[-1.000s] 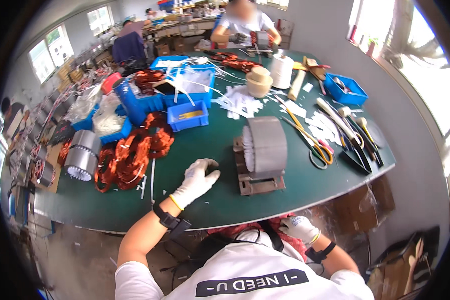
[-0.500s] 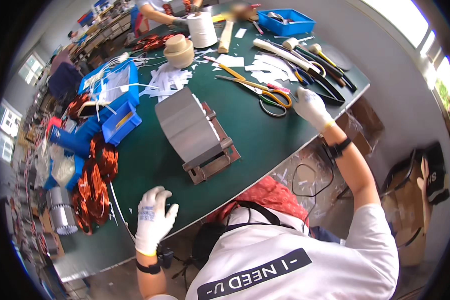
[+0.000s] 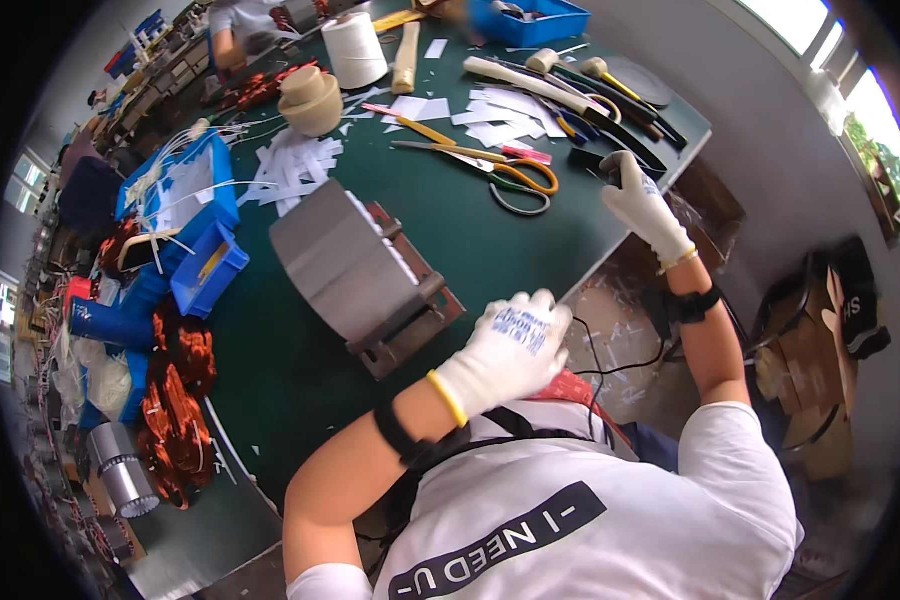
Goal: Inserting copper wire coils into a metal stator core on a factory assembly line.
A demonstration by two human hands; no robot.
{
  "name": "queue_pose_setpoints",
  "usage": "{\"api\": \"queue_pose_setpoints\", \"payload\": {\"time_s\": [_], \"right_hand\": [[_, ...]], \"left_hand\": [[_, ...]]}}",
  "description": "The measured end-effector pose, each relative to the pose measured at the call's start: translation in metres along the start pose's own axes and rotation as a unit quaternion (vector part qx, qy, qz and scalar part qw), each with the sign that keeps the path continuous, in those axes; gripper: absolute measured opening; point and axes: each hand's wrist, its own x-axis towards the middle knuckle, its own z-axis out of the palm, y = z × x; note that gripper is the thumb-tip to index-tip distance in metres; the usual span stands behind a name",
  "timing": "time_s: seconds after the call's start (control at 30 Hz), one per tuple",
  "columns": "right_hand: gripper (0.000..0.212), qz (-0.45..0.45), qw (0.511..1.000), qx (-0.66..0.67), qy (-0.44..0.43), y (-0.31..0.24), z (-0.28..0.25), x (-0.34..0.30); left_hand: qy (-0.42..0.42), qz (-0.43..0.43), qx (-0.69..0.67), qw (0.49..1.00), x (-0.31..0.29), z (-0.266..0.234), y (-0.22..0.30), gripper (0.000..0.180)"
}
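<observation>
Curling its fingers over the desk (image 3: pixel 560 240)'s near edge, toward the near right corner, the right hand (image 3: pixel 640 203) is at the end of a dark flat piece (image 3: pixel 586 159); whether it grips that piece, I cannot tell. The left hand (image 3: pixel 518 345), back upward, hangs over the near edge, fingers bent and tips hidden, so any hold cannot be told. Beside it, the grey cylindrical core (image 3: pixel 342 265) sits on its brown metal base (image 3: pixel 405 345) close to the near edge. Scissors (image 3: pixel 512 185) lie between core and right hand, paper pieces (image 3: pixel 500 110) beyond them. Copper coils (image 3: pixel 178 430) lie toward the desk's left end.
</observation>
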Motion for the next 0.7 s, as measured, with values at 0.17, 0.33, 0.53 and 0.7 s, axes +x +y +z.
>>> {"api": "queue_pose_setpoints", "payload": {"time_s": [0.17, 0.33, 0.53, 0.7], "right_hand": [[0.020, -0.094, 0.982, 0.112, 0.121, -0.001, -0.014, -0.062], [0.012, 0.067, 0.952, 0.252, 0.162, 0.013, -0.021, -0.113], [0.019, 0.065, 0.961, 0.098, 0.248, 0.068, -0.005, -0.103], [0.020, 0.005, 0.973, -0.037, 0.226, 0.076, 0.036, -0.015]], "left_hand": [[-0.020, -0.106, 0.114, 0.988, 0.078, 0.025, -0.004, 0.060], [-0.015, -0.130, 0.085, 0.988, 0.103, 0.022, -0.020, 0.050], [0.240, -0.055, 0.142, 0.959, 0.099, 0.006, -0.024, 0.019], [0.257, -0.059, 0.115, 0.958, 0.104, -0.001, -0.036, 0.018]]}}
